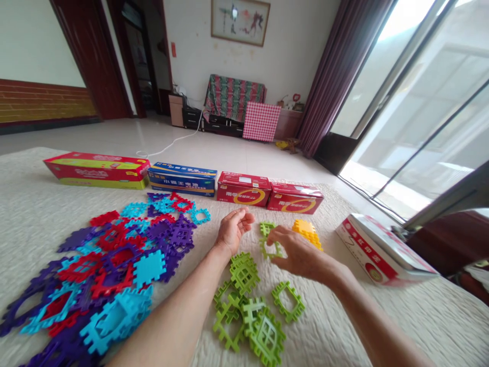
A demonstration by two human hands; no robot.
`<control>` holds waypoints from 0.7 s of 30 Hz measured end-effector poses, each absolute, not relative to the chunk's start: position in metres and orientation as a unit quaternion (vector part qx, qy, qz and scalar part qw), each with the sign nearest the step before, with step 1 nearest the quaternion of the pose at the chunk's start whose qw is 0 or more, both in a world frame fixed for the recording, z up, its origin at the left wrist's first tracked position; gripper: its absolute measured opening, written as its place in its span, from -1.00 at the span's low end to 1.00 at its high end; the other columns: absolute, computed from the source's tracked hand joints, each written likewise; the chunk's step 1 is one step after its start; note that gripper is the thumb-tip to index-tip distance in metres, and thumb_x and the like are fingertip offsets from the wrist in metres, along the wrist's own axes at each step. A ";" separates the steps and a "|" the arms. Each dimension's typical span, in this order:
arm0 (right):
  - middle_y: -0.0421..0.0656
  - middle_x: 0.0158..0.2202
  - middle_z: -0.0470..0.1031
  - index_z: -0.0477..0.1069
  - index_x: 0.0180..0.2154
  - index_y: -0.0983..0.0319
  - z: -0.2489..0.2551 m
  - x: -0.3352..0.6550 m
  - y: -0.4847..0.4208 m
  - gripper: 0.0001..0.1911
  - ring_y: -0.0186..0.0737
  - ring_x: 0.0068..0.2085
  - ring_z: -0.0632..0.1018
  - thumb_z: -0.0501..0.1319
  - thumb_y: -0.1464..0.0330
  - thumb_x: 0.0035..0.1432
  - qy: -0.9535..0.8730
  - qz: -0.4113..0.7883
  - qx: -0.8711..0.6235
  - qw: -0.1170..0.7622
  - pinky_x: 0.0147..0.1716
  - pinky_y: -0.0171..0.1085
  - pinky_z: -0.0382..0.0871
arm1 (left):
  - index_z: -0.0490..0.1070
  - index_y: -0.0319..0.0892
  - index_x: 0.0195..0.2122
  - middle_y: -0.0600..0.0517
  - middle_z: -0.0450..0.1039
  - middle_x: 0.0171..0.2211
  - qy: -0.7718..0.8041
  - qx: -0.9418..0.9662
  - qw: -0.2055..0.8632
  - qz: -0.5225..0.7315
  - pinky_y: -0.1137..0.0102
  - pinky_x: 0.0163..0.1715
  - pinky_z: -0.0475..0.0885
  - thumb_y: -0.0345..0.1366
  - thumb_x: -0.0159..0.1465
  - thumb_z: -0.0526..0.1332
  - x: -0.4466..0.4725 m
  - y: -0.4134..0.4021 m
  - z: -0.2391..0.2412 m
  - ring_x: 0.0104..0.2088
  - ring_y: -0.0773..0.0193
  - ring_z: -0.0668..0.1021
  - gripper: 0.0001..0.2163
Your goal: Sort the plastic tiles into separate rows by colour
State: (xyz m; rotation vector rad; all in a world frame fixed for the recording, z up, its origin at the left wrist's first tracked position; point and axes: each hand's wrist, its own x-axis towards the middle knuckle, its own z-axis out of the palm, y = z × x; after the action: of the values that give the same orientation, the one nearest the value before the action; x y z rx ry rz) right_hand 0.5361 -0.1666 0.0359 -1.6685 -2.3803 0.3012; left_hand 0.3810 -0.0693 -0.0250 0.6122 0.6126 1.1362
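Observation:
My right hand [300, 255] pinches a green interlocking square tile [270, 250] just above the cream bedspread, close to a small green piece [267, 228] and a stack of yellow tiles [306, 232]. My left hand [233, 229] hovers beside it, palm turned up, fingers loosely curled with nothing in them. Below both hands lies a cluster of several green tiles [250, 306]. A large heap of purple, red and light-blue tiles [114, 265] spreads to the left of my left forearm.
Boxes line the far edge of the bedspread: a long red one [97, 171], a blue one [182, 179] and two red ones [269, 192]. A red-and-white box [382, 250] lies at the right. Beyond are tiled floor, a checked board [262, 121] and a glass door.

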 end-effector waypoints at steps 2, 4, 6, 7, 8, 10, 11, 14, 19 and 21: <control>-0.08 -0.18 0.43 0.37 -0.23 0.23 0.037 0.540 -0.155 -0.75 -0.20 -0.18 0.45 0.21 0.49 -0.05 -0.794 0.051 -0.589 0.140 -0.16 -0.21 0.31 | 0.46 -0.24 -0.28 -0.04 0.54 -0.43 0.283 0.276 0.758 0.519 0.46 -0.43 0.40 -0.27 0.07 0.27 0.381 -0.070 -0.023 -0.40 0.29 0.58 -0.79; -0.07 -0.18 0.43 0.37 -0.24 0.24 0.035 0.545 -0.141 -0.75 -0.17 -0.17 0.45 0.20 0.50 -0.05 -0.783 0.015 -0.603 0.150 -0.17 -0.19 0.31 | 0.46 -0.24 -0.28 -0.03 0.54 -0.43 0.282 0.274 0.759 0.519 0.46 -0.43 0.40 -0.27 0.06 0.28 0.380 -0.070 -0.022 -0.40 0.29 0.58 -0.78; -0.07 -0.20 0.44 0.38 -0.24 0.25 0.031 0.550 -0.130 -0.75 -0.17 -0.18 0.45 0.20 0.51 -0.06 -0.779 0.007 -0.611 0.143 -0.18 -0.20 0.31 | 0.46 -0.24 -0.27 -0.03 0.54 -0.43 0.280 0.275 0.759 0.519 0.46 -0.43 0.40 -0.26 0.05 0.28 0.380 -0.070 -0.023 -0.40 0.28 0.58 -0.77; -0.07 -0.19 0.44 0.38 -0.24 0.25 0.030 0.553 -0.127 -0.74 -0.17 -0.18 0.46 0.20 0.51 -0.06 -0.778 0.010 -0.613 0.139 -0.17 -0.20 0.31 | 0.46 -0.24 -0.27 -0.03 0.54 -0.43 0.280 0.275 0.759 0.520 0.46 -0.43 0.40 -0.26 0.05 0.28 0.381 -0.070 -0.023 -0.39 0.28 0.58 -0.76; -0.06 -0.17 0.44 0.38 -0.24 0.25 0.028 0.554 -0.125 -0.74 -0.17 -0.17 0.46 0.21 0.51 -0.06 -0.776 0.012 -0.615 0.137 -0.16 -0.20 0.31 | 0.46 -0.24 -0.26 -0.04 0.54 -0.43 0.279 0.275 0.759 0.521 0.45 -0.43 0.40 -0.26 0.05 0.28 0.381 -0.070 -0.024 -0.39 0.28 0.59 -0.76; -0.03 -0.10 0.42 0.38 -0.22 0.26 0.028 0.556 -0.128 -0.71 -0.16 -0.14 0.45 0.22 0.51 -0.07 -0.772 0.008 -0.617 0.149 -0.13 -0.18 0.31 | 0.45 -0.25 -0.26 -0.04 0.54 -0.43 0.277 0.271 0.761 0.520 0.45 -0.43 0.40 -0.27 0.06 0.27 0.381 -0.069 -0.025 -0.39 0.27 0.59 -0.77; -0.02 -0.09 0.41 0.38 -0.21 0.26 0.029 0.555 -0.131 -0.71 -0.16 -0.13 0.45 0.22 0.51 -0.06 -0.772 0.007 -0.615 0.161 -0.13 -0.17 0.31 | 0.45 -0.25 -0.25 -0.04 0.54 -0.43 0.275 0.266 0.763 0.520 0.45 -0.42 0.40 -0.27 0.07 0.26 0.381 -0.069 -0.025 -0.38 0.27 0.58 -0.77; -0.09 -0.16 0.46 0.40 -0.20 0.23 0.034 0.545 -0.147 -0.76 -0.22 -0.19 0.47 0.22 0.46 0.00 -0.790 0.052 -0.581 0.188 -0.17 -0.20 0.33 | 0.44 -0.25 -0.25 -0.04 0.53 -0.43 0.269 0.244 0.772 0.522 0.45 -0.42 0.39 -0.28 0.09 0.24 0.379 -0.067 -0.024 -0.40 0.29 0.58 -0.78; -0.20 -0.29 0.51 0.47 -0.25 0.17 0.035 0.524 -0.163 -0.84 -0.35 -0.33 0.49 0.20 0.39 0.07 -0.812 0.181 -0.528 0.172 -0.29 -0.31 0.36 | 0.41 -0.25 -0.29 -0.03 0.52 -0.46 0.272 0.195 0.767 0.548 0.44 -0.40 0.39 -0.31 0.11 0.20 0.375 -0.064 -0.020 -0.41 0.30 0.57 -0.84; -0.21 -0.34 0.53 0.48 -0.29 0.18 0.033 0.524 -0.163 -0.86 -0.36 -0.36 0.50 0.18 0.41 0.07 -0.806 0.202 -0.535 0.155 -0.32 -0.34 0.36 | 0.41 -0.25 -0.32 -0.01 0.51 -0.48 0.280 0.189 0.758 0.559 0.43 -0.39 0.38 -0.33 0.12 0.18 0.374 -0.062 -0.020 -0.42 0.30 0.57 -0.87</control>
State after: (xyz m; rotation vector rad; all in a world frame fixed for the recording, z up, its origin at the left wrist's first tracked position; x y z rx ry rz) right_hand 0.5245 -0.1633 0.0335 -1.5322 -2.3078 0.5790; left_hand 0.3741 -0.0625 -0.0199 0.4119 0.6092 1.2171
